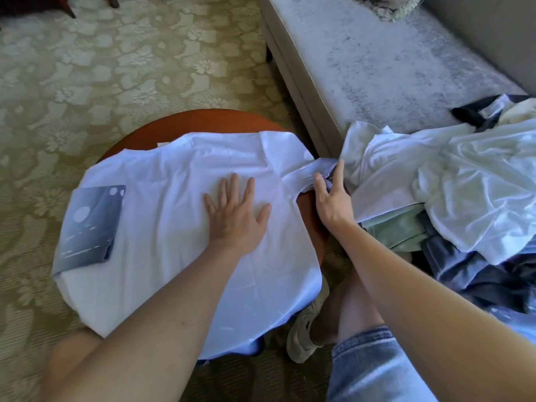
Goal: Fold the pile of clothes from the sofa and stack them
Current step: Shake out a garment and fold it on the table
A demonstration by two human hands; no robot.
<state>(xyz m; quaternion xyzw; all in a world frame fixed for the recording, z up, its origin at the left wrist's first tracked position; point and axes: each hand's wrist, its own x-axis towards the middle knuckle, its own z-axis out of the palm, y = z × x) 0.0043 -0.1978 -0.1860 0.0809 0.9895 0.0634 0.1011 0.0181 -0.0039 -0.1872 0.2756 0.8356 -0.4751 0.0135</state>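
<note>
A white T-shirt (pixel 162 216) lies spread over a round red-brown table (pixel 185 126). Its left sleeve (pixel 90 224) is folded inward and shows a grey-blue printed side. My left hand (pixel 236 216) lies flat, fingers spread, on the middle of the shirt. My right hand (pixel 330 195) grips the shirt's right sleeve (pixel 304 175) at the table's right edge. To the right, a loose pile of clothes (pixel 452 184) lies on the sofa, with white garments on top and green, grey and dark pieces under them.
The pale grey sofa seat (pixel 377 62) runs up the right side, with a cushion at its far end. A patterned beige carpet (pixel 101 62) surrounds the table. My knees, denim shorts (pixel 374 364) and a beige shoe (pixel 304 335) are below the table edge.
</note>
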